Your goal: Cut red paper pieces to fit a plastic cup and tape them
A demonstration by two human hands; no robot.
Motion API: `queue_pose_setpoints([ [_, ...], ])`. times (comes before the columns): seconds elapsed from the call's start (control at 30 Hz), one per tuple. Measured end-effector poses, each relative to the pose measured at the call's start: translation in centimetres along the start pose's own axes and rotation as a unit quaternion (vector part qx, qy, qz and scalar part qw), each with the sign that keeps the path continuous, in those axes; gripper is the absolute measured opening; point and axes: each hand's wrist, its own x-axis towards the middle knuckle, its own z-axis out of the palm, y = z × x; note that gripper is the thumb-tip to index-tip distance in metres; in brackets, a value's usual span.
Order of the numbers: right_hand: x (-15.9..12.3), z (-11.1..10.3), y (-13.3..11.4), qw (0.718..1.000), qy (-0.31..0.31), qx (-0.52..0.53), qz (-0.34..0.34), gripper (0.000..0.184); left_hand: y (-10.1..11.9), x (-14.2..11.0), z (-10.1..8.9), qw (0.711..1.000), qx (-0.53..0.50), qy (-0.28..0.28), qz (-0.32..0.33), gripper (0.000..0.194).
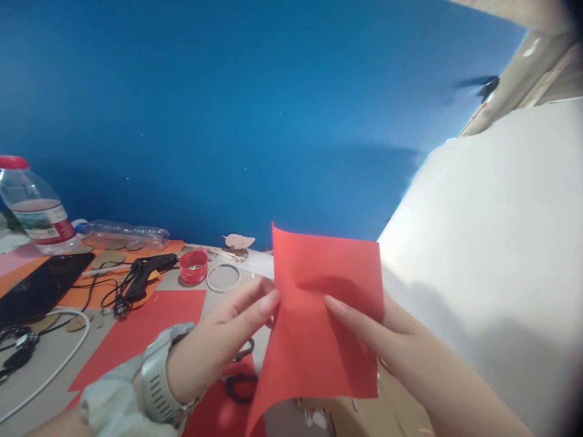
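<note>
A sheet of red paper [328, 358] is held up in front of me, its left side curling. My left hand [248, 306] pinches the paper's left edge, thumb in front; a watch and a pale scrunchie are on that wrist. On the right, my right hand [364, 321] grips the sheet with its thumb on the front face and the other fingers hidden behind. Below the left hand lie black-handled scissors [241, 388], partly hidden by the paper. More red paper [150, 328] is spread on the table under the left forearm.
At the left stand a water bottle [45, 221] and a clear plastic bottle on its side [127, 233]. Nearby are a black glue gun [146, 273], a dark phone-like slab [40, 288], a red tape roll [194, 267], a ring [223, 277] and cables. A blue wall [237, 121] rises behind.
</note>
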Motion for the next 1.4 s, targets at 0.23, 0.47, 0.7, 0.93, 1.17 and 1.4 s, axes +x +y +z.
queue_pose_setpoints([
  [0.23, 0.3, 0.1, 0.4, 0.999, -0.032, 0.0, 0.02, 0.039, 0.1, 0.3, 0.4, 0.994, 0.108, 0.003, 0.028, 0.021],
  [0.47, 1.1, 0.5, 0.6, 0.998, -0.029, 0.032, -0.055, 0.034, -0.4, 0.2, 0.2, 0.979, 0.197, 0.024, 0.05, 0.023],
  [0.7, 1.3, 1.8, 1.2, 0.997, -0.012, 0.007, -0.07, 0.026, -0.7, 0.3, 0.7, 0.995, 0.093, 0.017, 0.041, 0.026],
  [0.93, 1.5, -0.1, 1.1, 0.975, 0.079, -0.122, -0.165, 0.051, -0.7, 0.2, 0.9, 0.98, 0.2, -0.008, 0.012, 0.029],
  [1.17, 1.5, -2.4, 1.3, 0.924, -0.034, -0.345, -0.164, 0.025, -0.8, 0.0, 1.1, 0.943, 0.32, -0.088, -0.007, 0.028],
  [1.4, 1.3, -2.0, 1.8, 0.934, -0.041, -0.305, -0.18, 0.031, -1.0, -0.2, 1.4, 0.92, 0.383, -0.085, -0.009, 0.024],
])
